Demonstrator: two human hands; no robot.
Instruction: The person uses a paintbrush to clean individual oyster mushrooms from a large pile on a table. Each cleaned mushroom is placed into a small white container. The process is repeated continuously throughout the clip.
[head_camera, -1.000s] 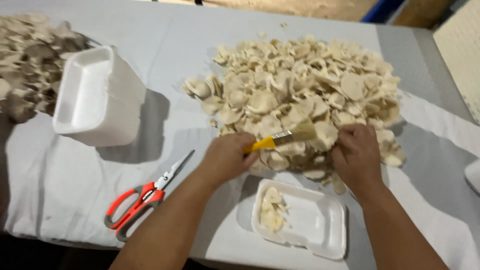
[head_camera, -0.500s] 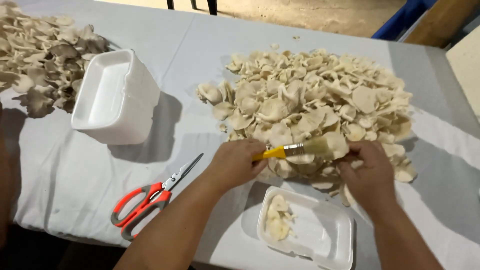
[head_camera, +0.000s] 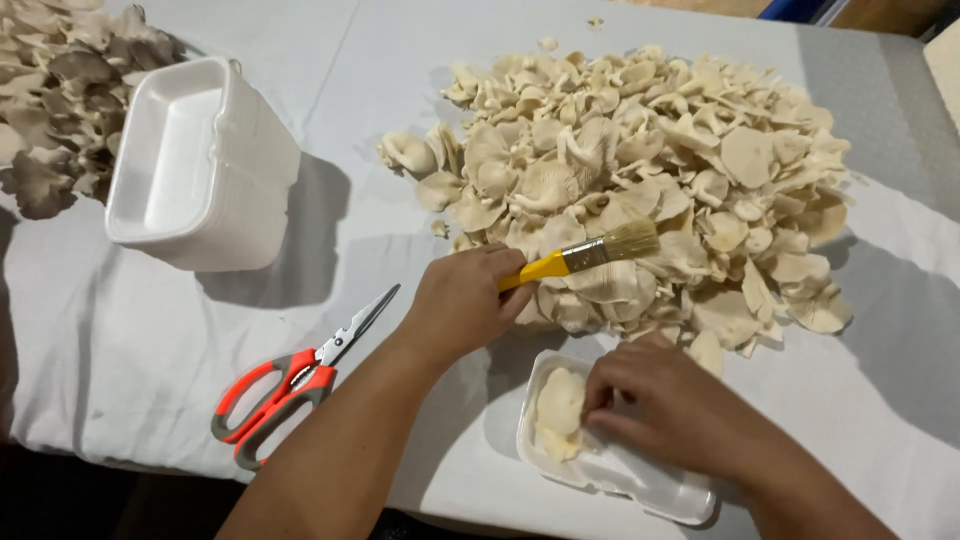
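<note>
My left hand grips a paintbrush with a yellow handle and pale bristles, held over the near edge of a big pile of cream oyster mushrooms. My right hand reaches into a white foam tray at the table's front edge, its fingertips on the mushrooms lying in the tray's left end. Whether the fingers pinch a piece is hidden.
A stack of empty white foam trays stands at the left. Orange-handled scissors lie near the front edge. A second, darker mushroom pile fills the far left corner. A white cloth covers the table.
My right hand has come down from the mushroom pile into the foam tray. The left hand keeps the brush over the pile's edge. The view has shifted slightly.
</note>
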